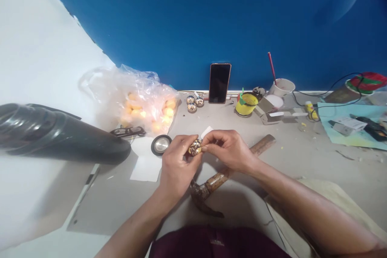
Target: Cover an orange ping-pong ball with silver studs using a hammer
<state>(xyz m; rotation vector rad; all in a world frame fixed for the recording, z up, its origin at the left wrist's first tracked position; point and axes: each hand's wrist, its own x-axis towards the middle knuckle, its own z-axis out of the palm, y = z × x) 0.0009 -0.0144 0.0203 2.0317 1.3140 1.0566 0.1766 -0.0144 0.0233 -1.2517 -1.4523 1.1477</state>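
Together both hands (pixel 203 156) pinch a small gold ball (pixel 195 147) above the hammer (pixel 223 177)

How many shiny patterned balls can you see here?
4. The held ball sits between the left hand and right hand; three balls cluster just left of the phone. The plastic bag may hide more.

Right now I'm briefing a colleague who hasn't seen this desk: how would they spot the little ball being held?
Find the black phone leaning upright against the blue wall, then come straight toward the camera. There, pinched between the left hand and right hand, sits a small shiny gold-patterned ball. Three similar balls lie by the phone; only this one is held.
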